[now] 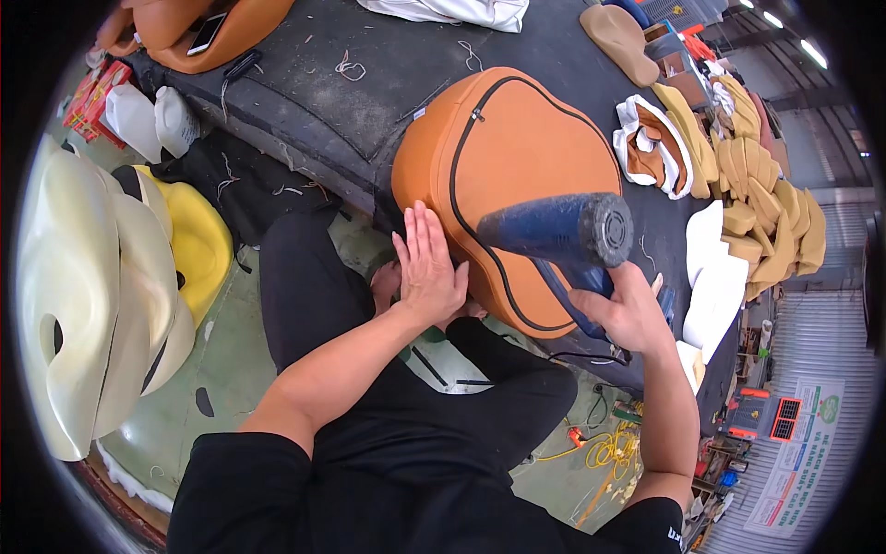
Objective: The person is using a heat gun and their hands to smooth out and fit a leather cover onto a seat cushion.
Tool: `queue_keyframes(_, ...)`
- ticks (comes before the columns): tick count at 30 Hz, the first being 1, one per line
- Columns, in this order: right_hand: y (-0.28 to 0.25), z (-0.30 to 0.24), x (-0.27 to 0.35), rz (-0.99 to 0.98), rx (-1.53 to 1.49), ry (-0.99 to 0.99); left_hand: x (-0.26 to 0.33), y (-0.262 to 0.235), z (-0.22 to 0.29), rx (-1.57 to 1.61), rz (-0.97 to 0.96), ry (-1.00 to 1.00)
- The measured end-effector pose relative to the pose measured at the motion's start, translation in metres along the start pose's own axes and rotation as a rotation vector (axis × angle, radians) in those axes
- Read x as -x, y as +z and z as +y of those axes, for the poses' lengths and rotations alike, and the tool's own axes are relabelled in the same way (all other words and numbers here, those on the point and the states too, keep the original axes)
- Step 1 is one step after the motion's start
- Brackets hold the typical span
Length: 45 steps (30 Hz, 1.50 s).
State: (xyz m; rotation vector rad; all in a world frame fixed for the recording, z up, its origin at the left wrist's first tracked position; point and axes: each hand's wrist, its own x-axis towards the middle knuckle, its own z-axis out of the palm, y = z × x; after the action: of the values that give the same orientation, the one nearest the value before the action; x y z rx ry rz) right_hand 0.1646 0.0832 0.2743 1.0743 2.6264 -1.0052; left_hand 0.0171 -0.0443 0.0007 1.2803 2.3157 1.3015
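An orange-brown leather-like padded seat (554, 138), with a black zipper (454, 175) curving round its face, rests at the edge of a dark work table (323, 102). My left hand (429, 272) lies with straight fingers against the seat's near left side. My right hand (632, 314) is wrapped round the handle of a blue heat gun (544, 229). The gun's barrel points left over the seat's face, toward the zipper and my left hand. Whether the nozzle touches the cover cannot be made out.
A phone (207, 34) lies on another orange seat (263, 23) at the far left. Cream shells (83, 295) and a yellow one (198, 240) stand at left near white jugs (175, 120). Tan foam pieces (752, 175) pile up at right. Yellow cable (609, 452) coils on the floor.
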Motion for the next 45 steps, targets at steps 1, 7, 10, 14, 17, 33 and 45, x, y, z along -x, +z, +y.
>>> queue_keyframes(1,-0.001,0.007,0.005,0.043,0.024,-0.034,0.001,0.0,0.003,-0.012,0.011,0.086)
queue_keyframes(7,-0.006,0.03,0.042,0.305,-0.201,0.086,-0.027,-0.016,0.022,-0.36,-0.246,0.645)
queue_keyframes(10,-0.009,0.047,0.052,0.315,-0.272,0.154,-0.076,-0.033,0.019,-0.717,-0.343,0.63)
queue_keyframes(14,-0.012,0.056,0.079,0.415,-0.339,0.178,-0.12,-0.094,-0.042,-0.718,-0.332,0.77)
queue_keyframes(17,-0.013,0.067,0.099,0.481,-0.36,0.193,-0.144,-0.12,-0.052,-0.728,-0.048,0.505)
queue_keyframes(33,0.006,0.15,0.208,1.132,-0.576,0.427,-0.184,-0.13,-0.174,0.154,-0.221,-0.489)
queue_keyframes(45,0.087,0.226,0.2,1.52,-1.21,0.597,-0.408,-0.026,-0.101,0.572,-0.554,-0.477)
